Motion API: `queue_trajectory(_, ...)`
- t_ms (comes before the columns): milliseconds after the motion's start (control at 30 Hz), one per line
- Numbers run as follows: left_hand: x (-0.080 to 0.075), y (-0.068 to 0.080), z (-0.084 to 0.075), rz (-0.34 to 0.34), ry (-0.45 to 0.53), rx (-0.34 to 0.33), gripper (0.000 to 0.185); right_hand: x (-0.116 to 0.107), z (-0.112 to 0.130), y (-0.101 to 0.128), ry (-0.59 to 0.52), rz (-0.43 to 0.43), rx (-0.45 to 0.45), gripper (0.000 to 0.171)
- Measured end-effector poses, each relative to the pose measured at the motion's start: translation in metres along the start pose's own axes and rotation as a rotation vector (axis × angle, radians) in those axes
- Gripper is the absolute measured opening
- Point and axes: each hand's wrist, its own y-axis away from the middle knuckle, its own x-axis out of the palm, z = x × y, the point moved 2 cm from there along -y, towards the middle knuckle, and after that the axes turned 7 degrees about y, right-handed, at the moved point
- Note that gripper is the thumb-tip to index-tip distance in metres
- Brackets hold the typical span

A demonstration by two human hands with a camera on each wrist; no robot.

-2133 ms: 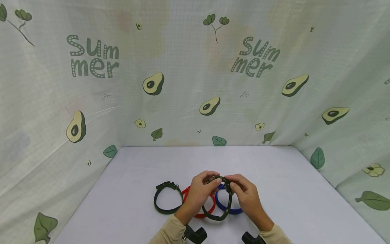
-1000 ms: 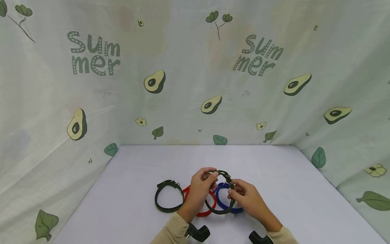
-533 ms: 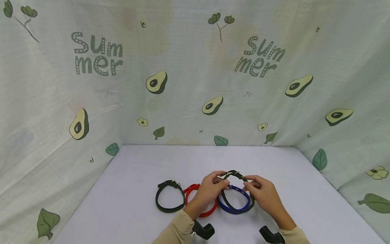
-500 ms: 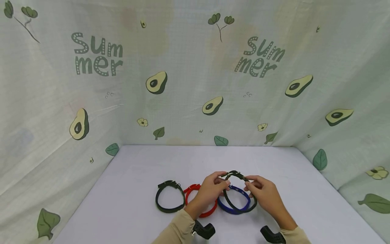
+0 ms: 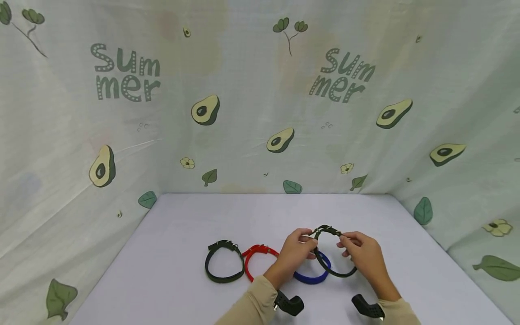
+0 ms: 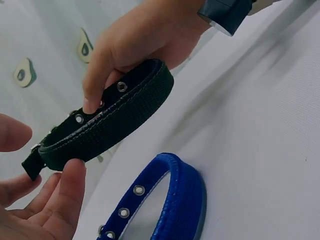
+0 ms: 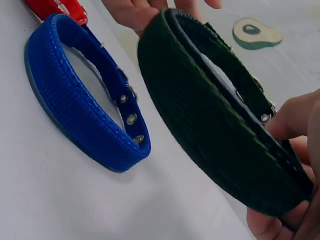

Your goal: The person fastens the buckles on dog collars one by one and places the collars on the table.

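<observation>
Both hands hold up a dark green collar (image 5: 340, 275) with metal eyelets and a buckle, over the right part of the table. My left hand (image 5: 293, 253) pinches it at its left side near the buckle, where the strap's end sticks out in the left wrist view. My right hand (image 5: 367, 255) pinches the opposite side of the loop between thumb and fingers. Just below and left of it lies a blue collar (image 5: 310, 280), partly overlapped by the held collar and the left hand. In the right wrist view, the held collar's broad webbing (image 7: 195, 135) faces the camera.
A red collar (image 5: 261, 248), partly hidden by the left forearm, lies beside the blue one. Further left, another dark green collar (image 5: 225, 280) lies against the red one. The white table (image 5: 195, 216) meets a printed cloth backdrop (image 5: 243, 158) at its back and sides.
Both hands have carried the held green collar to the right, from over the red and blue collars to right of the blue one. The right hand shifted its grip along the loop. The other collars stayed put.
</observation>
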Motion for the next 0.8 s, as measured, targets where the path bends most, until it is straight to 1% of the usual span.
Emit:
queue_trajectory(200, 0.017, -0.007, 0.01, -0.024, 0.027, 0.026, 0.034, -0.005, -0.011, -0.002, 0.01, -0.029, 0.069, 0.028)
queue_trajectory(333, 0.026, -0.009, 0.013, -0.019, -0.022, 0.023, 0.035, -0.007, -0.021, -0.004, 0.057, -0.048, 0.084, 0.029)
queue_trajectory(467, 0.032, -0.009, 0.012, -0.001, -0.123, 0.017, 0.035, -0.008, -0.029, -0.007, 0.154, -0.11, 0.072, 0.026)
queue_trajectory(567, 0.035, -0.01, 0.01, 0.001, -0.189, 0.01, 0.032, -0.009, -0.034, -0.009, 0.217, -0.147, 0.039, 0.025)
queue_trajectory(633, 0.036, -0.01, 0.01, 0.004, -0.227, 0.001, 0.028, -0.009, -0.037, -0.01, 0.242, -0.148, 0.032, 0.025)
queue_trajectory(733, 0.036, -0.012, 0.011, 0.012, -0.277, -0.023, 0.024, -0.007, -0.042, -0.011, 0.259, -0.127, 0.036, 0.025)
queue_trajectory(800, 0.036, -0.014, 0.011, 0.019, -0.33, -0.033, 0.023, -0.005, -0.045, -0.011, 0.264, -0.116, 0.045, 0.025)
